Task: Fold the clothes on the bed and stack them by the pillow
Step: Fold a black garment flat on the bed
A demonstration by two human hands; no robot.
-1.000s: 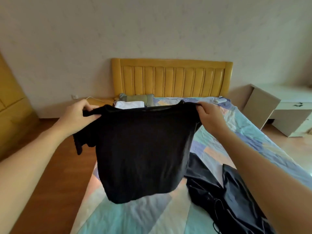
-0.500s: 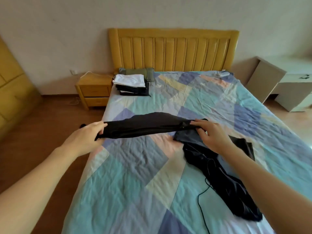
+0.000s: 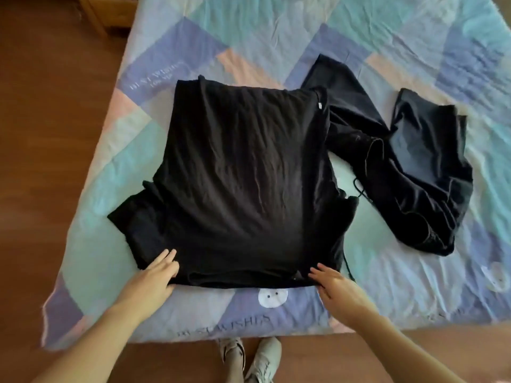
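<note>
I found the black short-sleeved cotton T-shirt (image 3: 246, 175) spread flat on the near half of the bed with its patchwork quilt in blue, teal and pink (image 3: 414, 45), collar end toward me and hem pointing up the bed, one sleeve splayed out to the left. In my judgement it lay this way to give a smooth base for folding. My left hand (image 3: 154, 277) rested on the near left corner, its grip spread, fingers straight and pressing the cloth; my right hand (image 3: 334, 283) did likewise at the near right corner, pinching nothing. The crumpled dark navy drawstring trousers (image 3: 420, 167) lay just beside the shirt, to its right, touching its edge and not yet folded. Pale shoes (image 3: 251, 357) showed on the brown wooden floor (image 3: 49, 106).

Half a second earlier both hands had held the shirt by its shoulders, bunched above the quilt; by this moment it was laid down and released.
</note>
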